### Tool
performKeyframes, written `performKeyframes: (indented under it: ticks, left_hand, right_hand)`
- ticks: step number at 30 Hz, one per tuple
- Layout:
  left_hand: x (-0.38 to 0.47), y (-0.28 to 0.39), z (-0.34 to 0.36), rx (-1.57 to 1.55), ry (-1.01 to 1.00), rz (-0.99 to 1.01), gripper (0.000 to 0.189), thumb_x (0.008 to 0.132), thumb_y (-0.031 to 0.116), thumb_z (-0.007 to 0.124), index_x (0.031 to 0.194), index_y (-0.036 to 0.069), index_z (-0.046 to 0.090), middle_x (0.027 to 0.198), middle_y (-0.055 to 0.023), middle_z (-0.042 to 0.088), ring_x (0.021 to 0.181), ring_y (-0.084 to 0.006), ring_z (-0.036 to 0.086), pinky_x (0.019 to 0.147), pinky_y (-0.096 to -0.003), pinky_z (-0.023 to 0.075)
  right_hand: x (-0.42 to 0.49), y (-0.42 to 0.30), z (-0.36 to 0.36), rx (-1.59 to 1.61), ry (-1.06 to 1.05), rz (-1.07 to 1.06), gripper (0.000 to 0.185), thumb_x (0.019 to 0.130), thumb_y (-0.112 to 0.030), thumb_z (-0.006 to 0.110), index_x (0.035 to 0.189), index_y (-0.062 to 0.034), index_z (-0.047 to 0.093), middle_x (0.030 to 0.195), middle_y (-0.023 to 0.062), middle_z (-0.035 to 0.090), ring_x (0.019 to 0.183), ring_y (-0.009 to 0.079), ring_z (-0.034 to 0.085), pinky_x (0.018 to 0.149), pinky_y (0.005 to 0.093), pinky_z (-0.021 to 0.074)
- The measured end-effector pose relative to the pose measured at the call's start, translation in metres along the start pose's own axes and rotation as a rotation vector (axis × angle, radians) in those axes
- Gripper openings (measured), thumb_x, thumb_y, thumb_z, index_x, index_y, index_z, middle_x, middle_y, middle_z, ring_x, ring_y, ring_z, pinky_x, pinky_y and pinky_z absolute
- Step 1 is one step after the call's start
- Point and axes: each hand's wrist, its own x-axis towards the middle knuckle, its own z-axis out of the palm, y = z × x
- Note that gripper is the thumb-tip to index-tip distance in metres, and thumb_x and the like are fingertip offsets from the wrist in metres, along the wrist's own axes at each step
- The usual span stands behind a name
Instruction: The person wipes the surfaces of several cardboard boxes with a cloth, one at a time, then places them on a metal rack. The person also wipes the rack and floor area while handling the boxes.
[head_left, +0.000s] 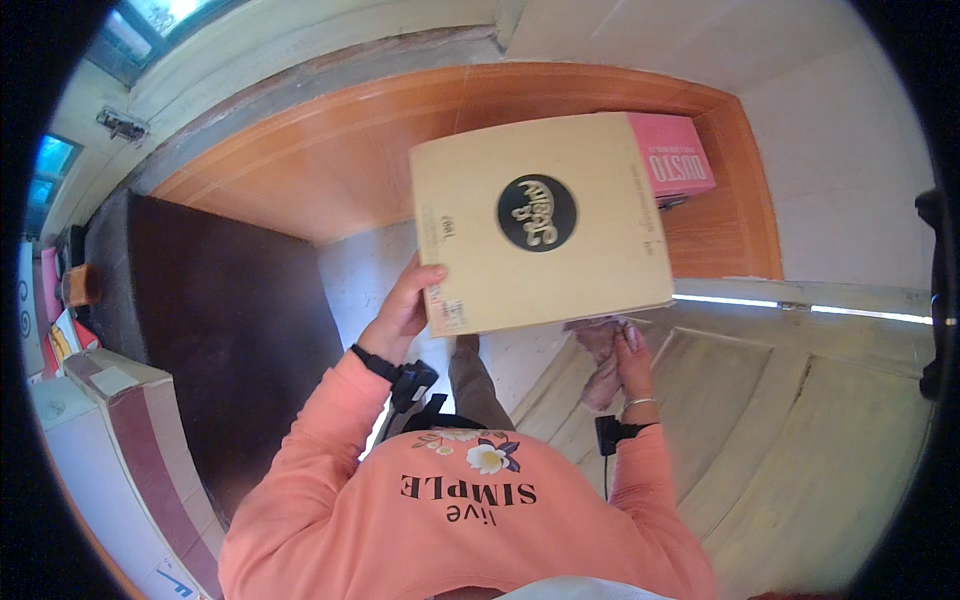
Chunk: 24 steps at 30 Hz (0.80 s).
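Observation:
A flat tan cardboard box (607, 255) with a round black logo is held up in front of me, over the floor. My left hand (405, 307) grips its near left corner, thumb on the top face. Under the box's near right edge, my right hand (636, 364) clasps a crumpled mauve cloth (602, 367). Part of that cloth hangs down below my fingers. Whether the right hand also touches the box's underside is hidden.
A pink box (675, 154) with printing shows behind the cardboard box, near an orange tiled ledge (352, 157). To the left stands a dark-topped surface (240, 322), with more boxes (135, 450) beside it. A pale wooden door (787, 420) is on my right.

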Motion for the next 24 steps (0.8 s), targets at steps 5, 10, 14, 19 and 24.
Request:
performKeyframes:
  ticks: [5, 10, 14, 19, 24]
  left_hand:
    - [0.100, -0.024, 0.085, 0.058, -0.040, 0.097, 0.066, 0.075, 0.020, 0.061, 0.132, 0.004, 0.029, 0.117, -0.0128, 0.051, 0.104, -0.0237, 0.053, 0.083, -0.0381, 0.0479]
    - [0.193, -0.061, 0.167, 0.012, 0.037, 0.197, 0.082, 0.069, 0.011, 0.067, 0.136, 0.004, 0.020, 0.111, -0.0157, 0.053, 0.097, -0.0269, 0.056, 0.077, -0.0391, 0.0497]
    - [0.238, -0.092, 0.209, 0.076, 0.102, 0.280, 0.080, 0.068, 0.011, 0.067, 0.133, 0.000, 0.022, 0.112, -0.0179, 0.053, 0.098, -0.0263, 0.056, 0.079, -0.0351, 0.0493]
    - [0.263, -0.108, 0.235, 0.215, 0.123, 0.333, 0.087, 0.066, 0.017, 0.070, 0.134, -0.003, 0.019, 0.113, -0.0206, 0.053, 0.098, -0.0266, 0.057, 0.079, -0.0321, 0.0492]
    - [0.240, -0.091, 0.223, 0.433, 0.199, 0.295, 0.068, 0.075, 0.046, 0.065, 0.121, 0.001, 0.041, 0.100, -0.0129, 0.058, 0.087, -0.0226, 0.059, 0.069, -0.0350, 0.0491]
  right_hand:
    - [0.001, 0.003, 0.007, 0.069, -0.073, 0.151, 0.041, 0.082, -0.022, 0.061, 0.115, 0.0011, 0.054, 0.103, 0.0158, 0.062, 0.094, 0.0214, 0.058, 0.079, 0.0314, 0.0456]
    - [0.006, 0.015, 0.006, 0.193, -0.080, 0.222, 0.032, 0.083, -0.018, 0.059, 0.110, -0.0002, 0.057, 0.098, 0.0059, 0.061, 0.088, 0.0141, 0.054, 0.078, 0.0271, 0.0444]
    - [0.001, 0.016, 0.001, 0.279, -0.104, 0.274, 0.035, 0.083, -0.018, 0.059, 0.112, 0.0011, 0.056, 0.100, 0.0062, 0.060, 0.091, 0.0137, 0.053, 0.079, 0.0266, 0.0436]
    - [-0.003, 0.006, -0.005, 0.168, -0.079, 0.278, 0.038, 0.083, -0.018, 0.059, 0.114, 0.0026, 0.054, 0.102, 0.0076, 0.060, 0.092, 0.0137, 0.052, 0.080, 0.0258, 0.0429]
    - [-0.004, 0.005, 0.004, 0.333, -0.168, 0.305, 0.040, 0.083, -0.020, 0.060, 0.115, 0.0026, 0.052, 0.102, 0.0079, 0.059, 0.092, 0.0142, 0.052, 0.080, 0.0263, 0.0433]
